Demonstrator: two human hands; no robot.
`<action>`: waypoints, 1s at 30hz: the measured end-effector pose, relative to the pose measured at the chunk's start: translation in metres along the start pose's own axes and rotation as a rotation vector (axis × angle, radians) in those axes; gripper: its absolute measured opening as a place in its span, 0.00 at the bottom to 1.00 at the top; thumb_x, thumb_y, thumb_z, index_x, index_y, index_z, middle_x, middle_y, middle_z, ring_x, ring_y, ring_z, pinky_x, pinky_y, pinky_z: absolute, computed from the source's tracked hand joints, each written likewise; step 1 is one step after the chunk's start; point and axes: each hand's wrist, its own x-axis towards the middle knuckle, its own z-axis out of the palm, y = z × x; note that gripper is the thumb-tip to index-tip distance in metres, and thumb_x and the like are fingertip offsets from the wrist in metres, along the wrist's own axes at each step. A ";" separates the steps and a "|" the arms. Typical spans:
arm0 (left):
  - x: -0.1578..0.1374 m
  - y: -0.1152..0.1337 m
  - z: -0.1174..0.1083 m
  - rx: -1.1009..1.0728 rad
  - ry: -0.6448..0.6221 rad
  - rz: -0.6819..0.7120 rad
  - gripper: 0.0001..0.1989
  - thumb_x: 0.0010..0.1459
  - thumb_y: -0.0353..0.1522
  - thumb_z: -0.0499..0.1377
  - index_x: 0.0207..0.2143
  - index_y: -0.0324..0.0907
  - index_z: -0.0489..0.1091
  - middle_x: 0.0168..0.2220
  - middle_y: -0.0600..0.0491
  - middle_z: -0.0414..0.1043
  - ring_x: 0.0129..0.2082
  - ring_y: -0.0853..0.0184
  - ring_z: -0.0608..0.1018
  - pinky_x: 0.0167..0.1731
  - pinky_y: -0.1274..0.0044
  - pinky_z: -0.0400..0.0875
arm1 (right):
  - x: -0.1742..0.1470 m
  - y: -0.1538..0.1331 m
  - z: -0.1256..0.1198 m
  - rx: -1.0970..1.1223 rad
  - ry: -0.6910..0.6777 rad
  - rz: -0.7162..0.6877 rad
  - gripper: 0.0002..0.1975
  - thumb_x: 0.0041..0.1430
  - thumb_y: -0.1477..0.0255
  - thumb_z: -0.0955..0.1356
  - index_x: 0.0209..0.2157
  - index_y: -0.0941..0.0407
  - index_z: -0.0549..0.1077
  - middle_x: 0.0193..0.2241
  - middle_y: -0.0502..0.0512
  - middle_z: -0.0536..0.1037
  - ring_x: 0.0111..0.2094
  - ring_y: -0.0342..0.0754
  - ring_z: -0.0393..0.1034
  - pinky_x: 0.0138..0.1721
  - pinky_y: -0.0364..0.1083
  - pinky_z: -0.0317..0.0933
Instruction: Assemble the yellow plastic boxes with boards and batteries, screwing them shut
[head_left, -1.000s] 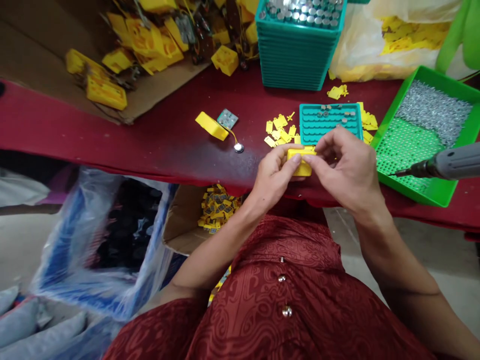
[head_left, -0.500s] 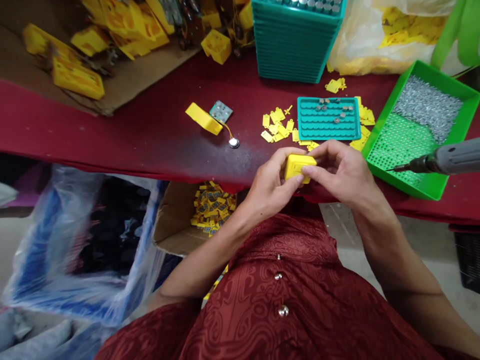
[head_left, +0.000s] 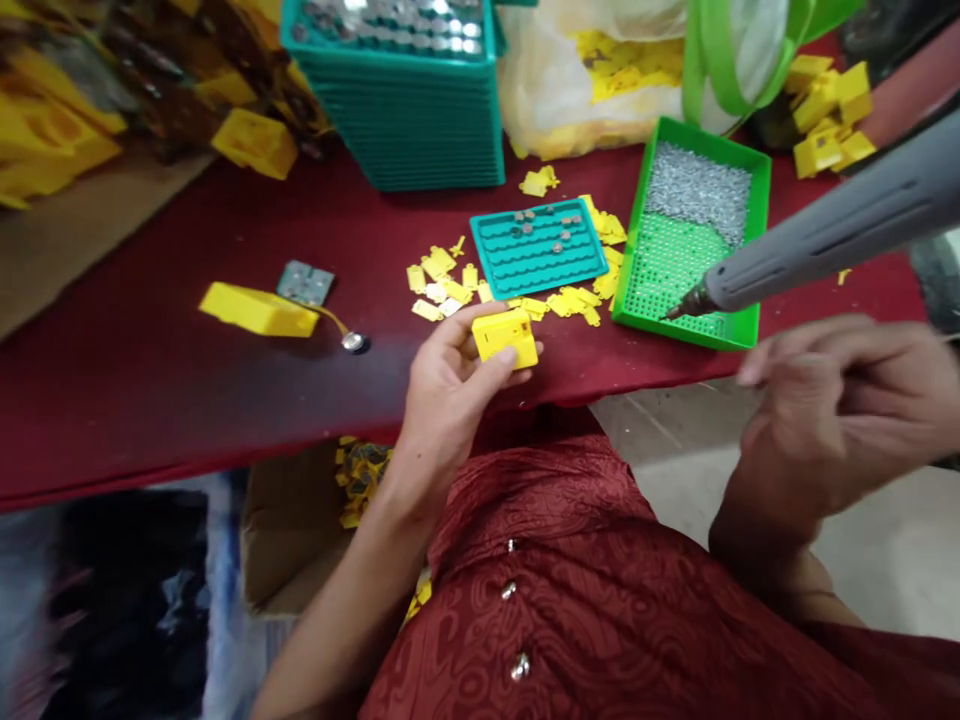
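Observation:
My left hand (head_left: 457, 375) is closed around a small yellow plastic case (head_left: 504, 338), its thumb across the near face. The case is held over the table's front edge. To the right, my right hand (head_left: 847, 400) is raised and smeared by motion, its fingers bent; whether anything is in them is unclear. Above that hand a grey electric screwdriver (head_left: 832, 220) slants down, its bit over a green basket (head_left: 637, 250) of small silver screws (head_left: 697, 185). The hand appears apart from the screwdriver.
Small yellow plates (head_left: 442, 280) lie around a teal tray (head_left: 536, 265) holding several button cells. Left of them are another yellow case (head_left: 259, 310), a circuit board (head_left: 306, 283) and a wired round cell (head_left: 354, 342). Stacked teal trays (head_left: 405, 130) stand behind. A carton (head_left: 281, 540) sits below the table.
My right hand has let go of the yellow case and moved right, below the screwdriver. My left hand keeps the case, now turned slightly. The view has swung to the right.

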 end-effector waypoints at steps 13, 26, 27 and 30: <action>0.012 -0.003 0.029 0.073 -0.109 -0.141 0.25 0.57 0.40 0.77 0.52 0.45 0.74 0.47 0.49 0.86 0.42 0.62 0.90 0.35 0.78 0.86 | 0.057 0.056 0.034 0.101 -0.196 -0.045 0.38 0.67 0.31 0.60 0.59 0.47 0.64 0.36 0.54 0.76 0.30 0.49 0.73 0.35 0.49 0.71; 0.025 0.000 0.045 0.070 -0.096 -0.201 0.27 0.55 0.40 0.78 0.53 0.42 0.75 0.45 0.48 0.86 0.41 0.63 0.90 0.34 0.79 0.86 | 0.082 0.091 0.068 0.485 -0.023 -0.126 0.28 0.63 0.44 0.76 0.51 0.45 0.65 0.43 0.46 0.77 0.25 0.41 0.68 0.23 0.47 0.65; 0.025 0.000 0.045 0.070 -0.099 -0.202 0.27 0.55 0.40 0.78 0.53 0.42 0.75 0.45 0.48 0.86 0.40 0.63 0.89 0.34 0.79 0.86 | 0.082 0.093 0.073 0.470 0.013 -0.110 0.33 0.59 0.40 0.76 0.51 0.45 0.64 0.46 0.48 0.78 0.23 0.40 0.65 0.20 0.47 0.61; 0.025 0.000 0.044 0.044 -0.111 -0.206 0.27 0.55 0.40 0.78 0.52 0.42 0.74 0.45 0.49 0.86 0.38 0.65 0.89 0.34 0.80 0.86 | 0.083 0.104 0.086 0.408 0.111 -0.093 0.41 0.54 0.30 0.73 0.54 0.44 0.62 0.38 0.47 0.77 0.18 0.38 0.57 0.16 0.48 0.55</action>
